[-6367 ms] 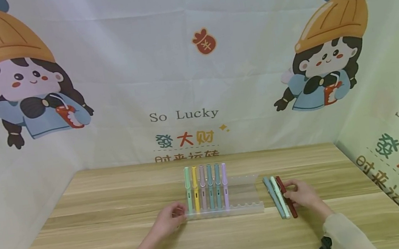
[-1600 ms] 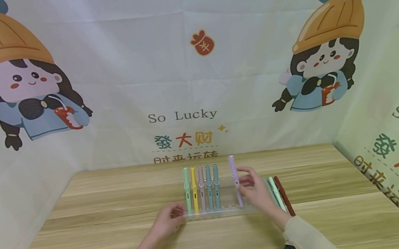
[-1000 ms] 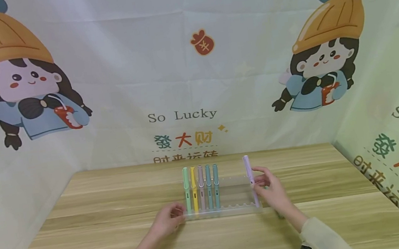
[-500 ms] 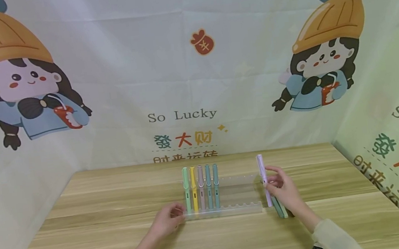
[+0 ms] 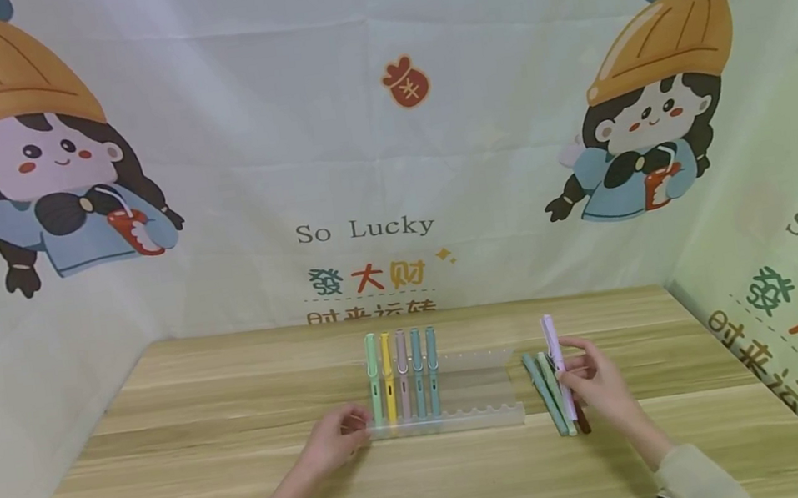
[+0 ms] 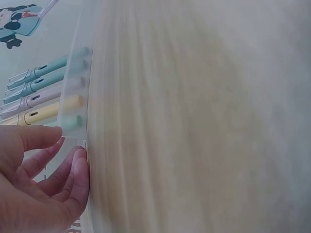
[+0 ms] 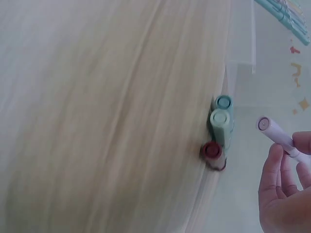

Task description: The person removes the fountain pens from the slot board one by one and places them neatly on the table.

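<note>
The right fingers (image 7: 269, 170) pinch a lilac pen (image 7: 276, 131)

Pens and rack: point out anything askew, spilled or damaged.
Nothing looks spilled or damaged. The three loose pens look askew, lying slanted beside the clear rack, whose five pens line up neatly.

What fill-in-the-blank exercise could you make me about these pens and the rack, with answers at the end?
The clear rack holds ____ pens.
Counting from the left in the head view, the rack's second pen is ____.
On the table beside the rack lie ____ loose pens.
The right grip holds a light purple pen, while the left grip is at the rack's ____ end.

Missing words: five; yellow; three; left.
</note>
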{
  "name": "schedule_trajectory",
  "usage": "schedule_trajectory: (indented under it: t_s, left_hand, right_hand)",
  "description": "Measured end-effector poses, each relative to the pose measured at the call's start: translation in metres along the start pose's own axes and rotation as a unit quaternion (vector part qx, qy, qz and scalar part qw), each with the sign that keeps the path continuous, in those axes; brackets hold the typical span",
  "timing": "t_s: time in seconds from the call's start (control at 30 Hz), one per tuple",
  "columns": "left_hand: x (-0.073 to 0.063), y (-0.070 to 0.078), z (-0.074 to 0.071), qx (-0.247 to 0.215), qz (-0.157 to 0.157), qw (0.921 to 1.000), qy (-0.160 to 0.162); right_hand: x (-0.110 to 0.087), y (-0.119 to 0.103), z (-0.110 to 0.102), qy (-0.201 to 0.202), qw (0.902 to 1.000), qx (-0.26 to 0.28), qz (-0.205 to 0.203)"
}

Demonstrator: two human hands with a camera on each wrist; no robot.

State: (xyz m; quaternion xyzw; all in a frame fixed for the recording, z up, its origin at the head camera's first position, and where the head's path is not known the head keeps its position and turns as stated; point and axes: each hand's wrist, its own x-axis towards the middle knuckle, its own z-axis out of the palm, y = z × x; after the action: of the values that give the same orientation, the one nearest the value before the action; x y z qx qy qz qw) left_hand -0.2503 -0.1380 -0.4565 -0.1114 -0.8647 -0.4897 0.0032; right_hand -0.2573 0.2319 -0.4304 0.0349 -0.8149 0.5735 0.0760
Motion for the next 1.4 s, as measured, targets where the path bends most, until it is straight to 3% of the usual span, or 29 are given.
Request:
schedule_trajectory:
  t_s: [0.3, 0.57, 1.03, 1.4]
  left_hand:
    - [0.001, -0.002, -0.001, 0.0, 0.007, 1.0, -0.003]
    - [0.001, -0.002, -0.001, -0.005, 0.015, 0.9998, -0.009]
    - [0.002, -0.003, -0.001, -0.002, 0.009, 0.9999, -0.008]
    - [0.001, -0.002, -0.001, -0.007, 0.009, 0.9999, -0.009]
  right_hand:
    - [-0.002, 0.008, -0.018, -0.005, 0.9999, -0.01, 0.007]
    - [0.0, 0.016, -0.031, -0.033, 0.9981, -0.043, 0.03]
    - [0.008, 0.03, -0.03, -0.073, 0.9929, -0.08, 0.049]
    - [0.011, 0.029, -0.026, -0.071, 0.9879, -0.115, 0.076]
